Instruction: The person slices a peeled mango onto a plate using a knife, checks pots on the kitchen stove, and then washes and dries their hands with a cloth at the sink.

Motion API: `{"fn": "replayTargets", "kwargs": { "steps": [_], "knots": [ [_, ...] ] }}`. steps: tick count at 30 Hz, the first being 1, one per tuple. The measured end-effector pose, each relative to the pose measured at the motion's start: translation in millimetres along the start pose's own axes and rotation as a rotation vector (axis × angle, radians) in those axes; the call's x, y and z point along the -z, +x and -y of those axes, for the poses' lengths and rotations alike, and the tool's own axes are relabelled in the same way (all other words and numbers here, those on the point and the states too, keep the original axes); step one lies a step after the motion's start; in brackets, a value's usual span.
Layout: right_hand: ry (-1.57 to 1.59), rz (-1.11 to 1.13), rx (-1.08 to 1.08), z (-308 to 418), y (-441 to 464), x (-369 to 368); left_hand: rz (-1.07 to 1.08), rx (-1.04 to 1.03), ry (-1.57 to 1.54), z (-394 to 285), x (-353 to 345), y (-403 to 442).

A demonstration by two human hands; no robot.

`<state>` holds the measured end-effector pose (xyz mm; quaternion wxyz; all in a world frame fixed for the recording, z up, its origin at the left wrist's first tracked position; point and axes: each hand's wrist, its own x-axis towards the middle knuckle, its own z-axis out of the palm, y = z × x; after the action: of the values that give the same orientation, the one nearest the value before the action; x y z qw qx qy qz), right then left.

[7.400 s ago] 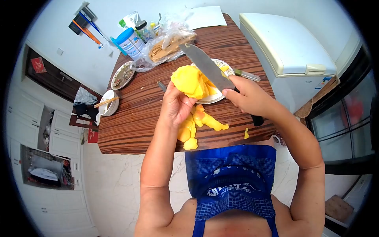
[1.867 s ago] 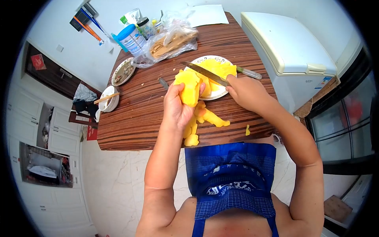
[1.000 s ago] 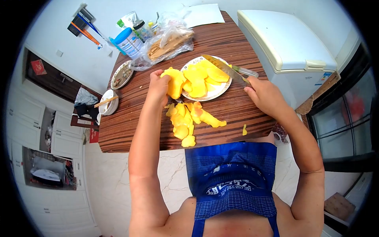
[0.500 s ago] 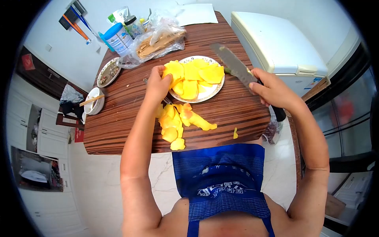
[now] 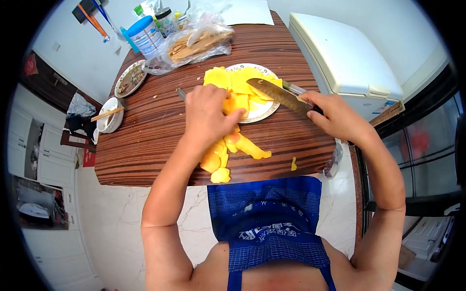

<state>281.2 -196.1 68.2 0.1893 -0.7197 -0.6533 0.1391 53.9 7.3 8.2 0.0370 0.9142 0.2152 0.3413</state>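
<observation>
My right hand [image 5: 335,115] grips a kitchen knife [image 5: 279,96] by its dark handle, the broad blade pointing left over the right part of a patterned white plate [image 5: 266,115]. On the plate lie flat yellow slices [image 5: 217,77] of a fruit or vegetable I cannot name. My left hand [image 5: 208,109] is over the plate's left edge, thumb stretched away from the fingers, touching or just above the slices. Below it, yellow peelings [image 5: 250,145] lie on the wooden table. A pale-handled tool [image 5: 293,88] shows partly behind the knife. A metal tip pokes out left of my left hand.
Behind the plate lie a plastic bag of brown sheets [image 5: 199,44] and a blue-lidded can [image 5: 145,36]. To the left are a dish with food remains [image 5: 130,80] and a bowl with chopsticks [image 5: 110,119]. A white chest freezer [image 5: 347,58] stands right of the table.
My left hand has come off the slices at the plate's upper left and moved down and right, its thumb spreading. The knife blade has lowered and turned over the plate.
</observation>
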Motion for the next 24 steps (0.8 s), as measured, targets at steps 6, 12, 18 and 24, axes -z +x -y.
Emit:
{"fn": "replayTargets", "kwargs": {
  "steps": [6,12,18,24],
  "knots": [
    [0.027,0.061,-0.061,9.5,5.2,-5.0,0.338,0.010,0.247,-30.5,9.1,14.7],
    [0.041,0.011,-0.005,0.6,-0.4,-9.9,0.556,0.046,0.269,-37.6,8.4,31.7],
    [0.084,-0.025,0.049,-10.8,-6.0,-13.4,0.549,-0.012,0.294,-30.9,0.0,32.4],
    [0.117,-0.025,0.031,-13.2,-13.1,-14.9,0.491,0.026,0.277,-28.7,-1.1,28.9]
  ]
}}
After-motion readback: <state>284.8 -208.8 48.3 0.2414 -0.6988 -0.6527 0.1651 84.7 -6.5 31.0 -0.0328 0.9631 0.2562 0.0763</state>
